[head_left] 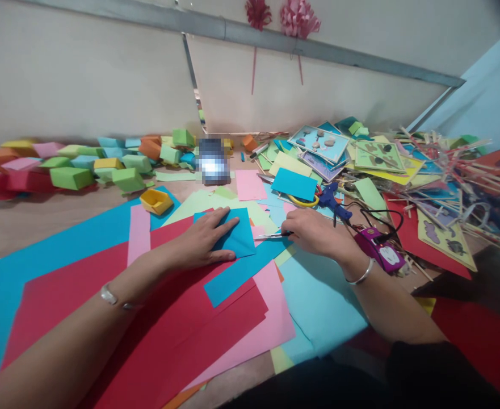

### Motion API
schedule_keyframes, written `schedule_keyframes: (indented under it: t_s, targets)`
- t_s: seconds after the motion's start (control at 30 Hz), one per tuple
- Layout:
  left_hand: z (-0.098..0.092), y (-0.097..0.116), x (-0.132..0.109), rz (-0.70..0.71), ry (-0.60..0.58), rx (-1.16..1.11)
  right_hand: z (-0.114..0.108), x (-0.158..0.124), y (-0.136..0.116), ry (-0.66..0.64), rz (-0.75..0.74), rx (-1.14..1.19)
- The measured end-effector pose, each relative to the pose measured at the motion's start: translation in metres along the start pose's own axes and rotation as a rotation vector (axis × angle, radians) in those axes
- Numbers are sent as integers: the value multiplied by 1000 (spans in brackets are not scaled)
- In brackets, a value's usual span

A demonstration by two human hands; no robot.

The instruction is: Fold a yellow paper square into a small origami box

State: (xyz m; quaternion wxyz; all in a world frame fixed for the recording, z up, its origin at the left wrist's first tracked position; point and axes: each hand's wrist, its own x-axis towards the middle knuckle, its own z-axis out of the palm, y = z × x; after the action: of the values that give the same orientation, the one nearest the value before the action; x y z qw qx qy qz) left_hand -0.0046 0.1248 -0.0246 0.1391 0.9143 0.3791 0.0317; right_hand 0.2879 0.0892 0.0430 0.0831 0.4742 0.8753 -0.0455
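My left hand (pixel 213 236) lies flat with fingers spread on a blue square of paper (pixel 242 238). My right hand (pixel 313 230) is closed around a pair of scissors (pixel 270 235), whose dark handle is mostly hidden in the fingers. The blades point left, close to the square's right corner; whether they touch it I cannot tell. Beneath lies a blue paper strip (pixel 232 284), over red sheets (pixel 147 318) and a pink sheet (pixel 270 307). A light blue sheet (pixel 322 301) spreads below my right hand.
A yellow folded paper box (pixel 156 201) stands beyond my left forearm. Several coloured paper boxes (pixel 71 176) line the wall at left. At right are a blue glue gun (pixel 333 201), a purple box (pixel 379 250) with a black cable, picture cards (pixel 320 142) and thin sticks.
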Motion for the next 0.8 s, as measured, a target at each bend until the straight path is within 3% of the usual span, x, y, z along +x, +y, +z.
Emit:
schedule_keyframes:
  t_s: [0.8]
  targets:
    - [-6,7,2,-13,-62,37,7,6,-2,-9,81,-5]
